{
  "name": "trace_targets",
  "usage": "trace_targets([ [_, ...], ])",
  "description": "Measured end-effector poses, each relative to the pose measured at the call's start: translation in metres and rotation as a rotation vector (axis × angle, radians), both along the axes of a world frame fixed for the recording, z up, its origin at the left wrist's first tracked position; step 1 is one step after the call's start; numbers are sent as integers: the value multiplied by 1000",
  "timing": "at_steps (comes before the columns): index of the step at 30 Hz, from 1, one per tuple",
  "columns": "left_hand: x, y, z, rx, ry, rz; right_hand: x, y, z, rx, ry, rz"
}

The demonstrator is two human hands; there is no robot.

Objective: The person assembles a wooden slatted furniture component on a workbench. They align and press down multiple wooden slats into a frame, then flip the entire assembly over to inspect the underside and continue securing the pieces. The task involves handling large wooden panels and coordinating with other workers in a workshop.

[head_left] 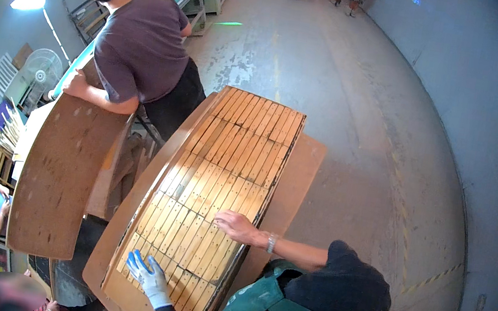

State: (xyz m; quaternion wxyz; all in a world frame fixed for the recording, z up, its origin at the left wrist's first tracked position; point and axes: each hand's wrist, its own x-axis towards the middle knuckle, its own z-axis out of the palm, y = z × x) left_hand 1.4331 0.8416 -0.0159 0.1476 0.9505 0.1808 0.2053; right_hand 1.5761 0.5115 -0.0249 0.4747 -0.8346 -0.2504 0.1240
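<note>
While both hands lie flat on the stack of pale wooden slats [220,177], the work looks like squaring and steadying the layers, and that is best done with even, spread pressure. The left hand [148,277], in a white and blue glove, rests open with fingers splayed on the near corner of the top layer, its grip wide and holding nothing. The right hand [237,224], bare with a wristwatch, lies palm down near the right edge of the same layer, also open and gripping nothing. The slats sit in 4 or so rows on a brown board [297,175] that juts out beyond them on the right. I judge that pushing sideways at 1 corner alone could skew a row, so both palms should press together and slide slats only along their length. A person in a purple shirt [139,49] leans on another brown board [62,179] to the left, well apart from the stack.
</note>
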Motion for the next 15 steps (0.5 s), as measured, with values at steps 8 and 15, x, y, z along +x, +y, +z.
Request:
trace_targets([
  [8, -111, -41, 31, -85, 50, 17, -115, -29, 10, 115, 353, -119],
  [15, -164, -52, 50, -260, 6, -29, -170, -22, -9, -205, 28, -1],
])
